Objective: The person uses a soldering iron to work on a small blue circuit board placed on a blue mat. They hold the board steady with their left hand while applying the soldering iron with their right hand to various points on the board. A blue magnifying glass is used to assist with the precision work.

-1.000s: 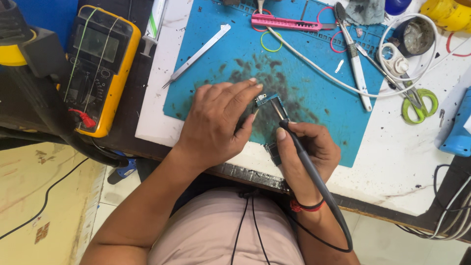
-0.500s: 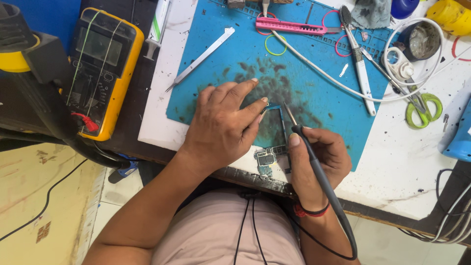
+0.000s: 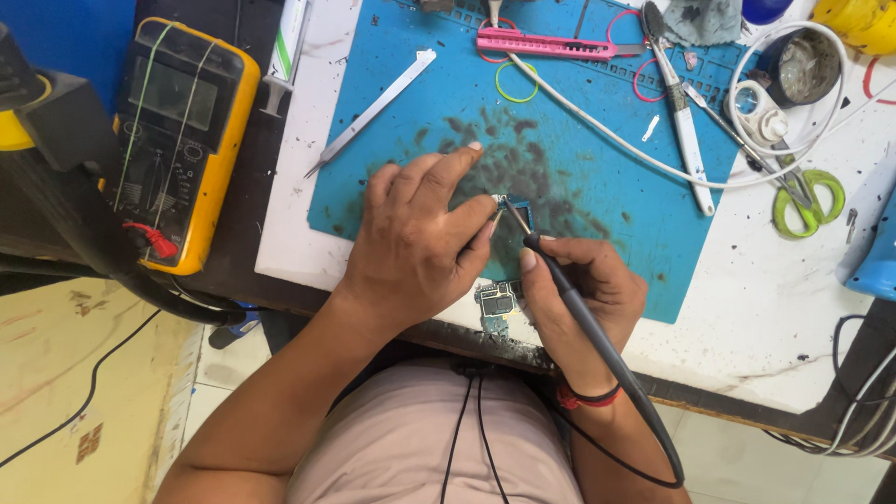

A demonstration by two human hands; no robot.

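My left hand (image 3: 420, 238) rests palm down on the blue work mat (image 3: 579, 177), its fingertips pinching a small blue component (image 3: 515, 207). My right hand (image 3: 583, 299) holds a dark soldering iron (image 3: 569, 289) like a pen, and its tip touches that component. A small green circuit board (image 3: 497, 304) lies at the mat's near edge, between my two hands. The iron's black cable runs back past my right wrist.
A yellow multimeter (image 3: 177, 140) stands at the left. Metal tweezers (image 3: 373, 110), a pink tool (image 3: 551, 43), a white-handled tool (image 3: 686, 140), green scissors (image 3: 803, 201), rubber bands and a white cable lie on the mat and white table. A round tin (image 3: 798, 65) sits at the back right.
Both hands shifted slightly up and right on the mat. The circuit board, hidden a second ago, now shows between them. The iron's tip stays at the small component.
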